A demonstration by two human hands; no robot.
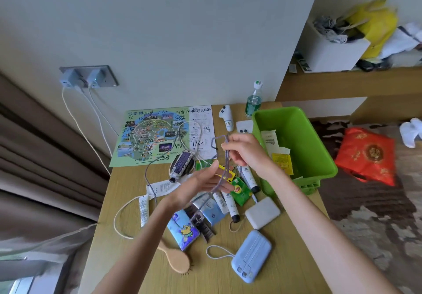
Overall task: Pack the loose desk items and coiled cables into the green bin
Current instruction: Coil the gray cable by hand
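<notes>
So the step in hand looked like coiling. The right hand was pinching a few loops of the purple-grey cable between thumb and fingertips. The left hand, at about 7 o'clock from it, was flat and relaxed, and the cable just lay across its straight fingers. Nothing was clenched there.

A loose strand dropped from the left hand toward the clutter at 6 o'clock. I couldn't tell where it ended, or whether the grey line over the map at 10 o'clock was the same cable.

The green bin sat right beside the hands at 3 o'clock, with only some paper packets in it.

My take on doing this well:
- The pinch hand should have kept every loop trapped, since one slip and the coil springs open.
- The flat hand should have fed slack in even loops rather than yanking. The tail ran through tubes and a tea packet, and a hard pull could have dragged those off the desk.
- The last bit should have been tucked or wrapped round the coil before the short drop into the bin, so it stayed coiled.

The white power bank and blue power bank at 5 o'clock were waiting their turn.
</notes>
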